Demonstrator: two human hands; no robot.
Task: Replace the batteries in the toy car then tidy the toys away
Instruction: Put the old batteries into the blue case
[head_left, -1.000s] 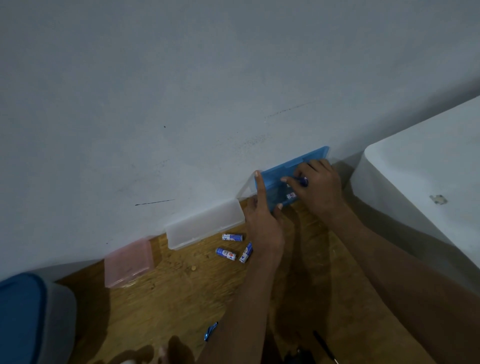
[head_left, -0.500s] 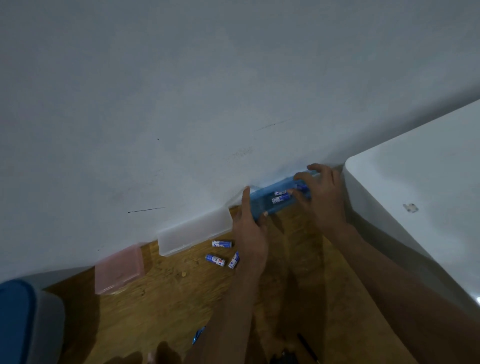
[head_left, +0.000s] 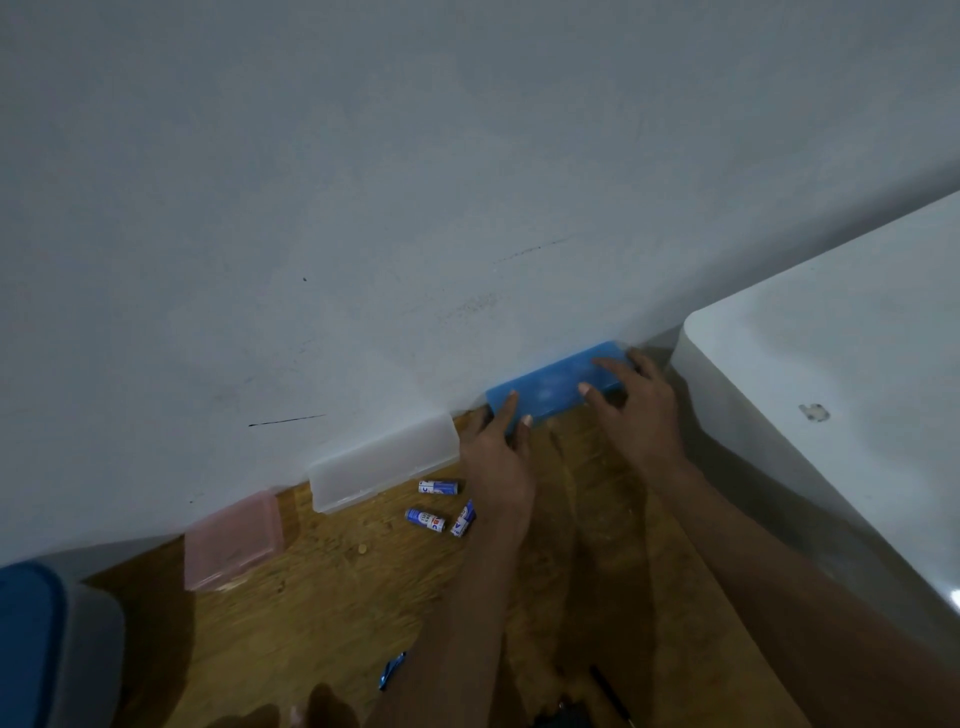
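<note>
The left hand held the left end of the blue box, fingers curled on it. The right hand pressed flat fingers on its lid. The box lay shut on the wooden floor, against the wall. Three batteries lay near the left hand, beside a clear box.
</note>
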